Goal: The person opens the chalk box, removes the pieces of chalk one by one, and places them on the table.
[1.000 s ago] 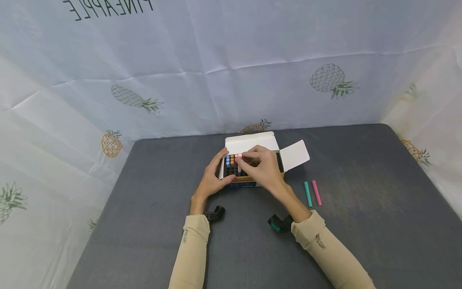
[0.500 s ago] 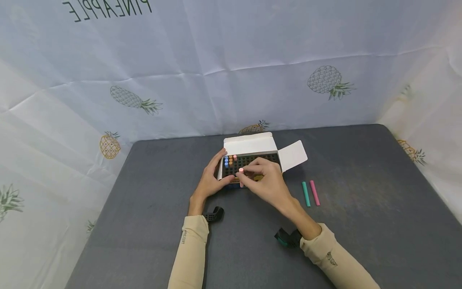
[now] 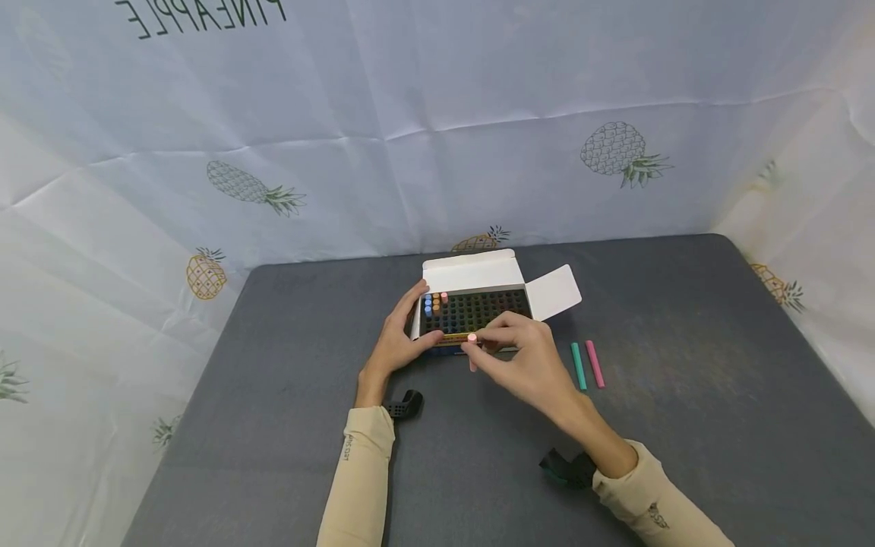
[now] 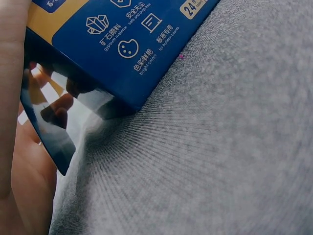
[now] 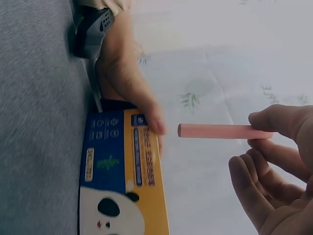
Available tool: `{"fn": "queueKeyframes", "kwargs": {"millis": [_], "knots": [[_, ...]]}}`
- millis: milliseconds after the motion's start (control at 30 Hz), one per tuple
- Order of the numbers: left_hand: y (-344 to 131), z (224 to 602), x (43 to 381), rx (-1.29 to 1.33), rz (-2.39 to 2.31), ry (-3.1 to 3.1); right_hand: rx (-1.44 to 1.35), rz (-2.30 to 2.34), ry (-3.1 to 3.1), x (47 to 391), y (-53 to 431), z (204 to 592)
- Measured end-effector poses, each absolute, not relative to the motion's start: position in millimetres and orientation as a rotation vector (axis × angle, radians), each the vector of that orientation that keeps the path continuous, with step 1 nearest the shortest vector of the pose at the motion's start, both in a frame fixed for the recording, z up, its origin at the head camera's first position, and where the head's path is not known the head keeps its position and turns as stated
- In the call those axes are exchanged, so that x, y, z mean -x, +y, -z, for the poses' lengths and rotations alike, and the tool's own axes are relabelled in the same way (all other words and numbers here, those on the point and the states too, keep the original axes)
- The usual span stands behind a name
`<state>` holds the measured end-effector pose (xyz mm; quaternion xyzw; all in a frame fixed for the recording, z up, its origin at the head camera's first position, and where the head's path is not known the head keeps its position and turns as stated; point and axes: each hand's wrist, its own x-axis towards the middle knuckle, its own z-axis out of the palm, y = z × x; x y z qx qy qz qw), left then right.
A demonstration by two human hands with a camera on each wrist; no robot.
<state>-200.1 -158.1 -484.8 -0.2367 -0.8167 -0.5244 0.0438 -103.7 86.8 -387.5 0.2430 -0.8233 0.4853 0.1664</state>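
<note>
"What's behind, at twelve?"
"A pale sheet, creased, running round to nine and three."
"Any print?"
"Lettering at half past ten, PINEAPPLE backwards; a grey pineapple at ten, another grey pineapple at two; an orange pineapple at nine."
"And six?"
"Grey table."

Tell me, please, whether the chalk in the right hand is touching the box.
Apart: the right wrist view shows pale backdrop between the chalk and the box.
</note>
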Motion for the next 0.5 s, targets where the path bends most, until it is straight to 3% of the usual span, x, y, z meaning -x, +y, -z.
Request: {"fn": "queueKeyframes", "kwargs": {"millis": [233,500], "knots": [[-154,453,184,0.74,1.623,-2.513,-0.646,-1.369,-2.366,98,110,388],[-152,449,181,0.738,1.635,-2.517,-0.579,-1.288,-2.374,95,140,390]]}}
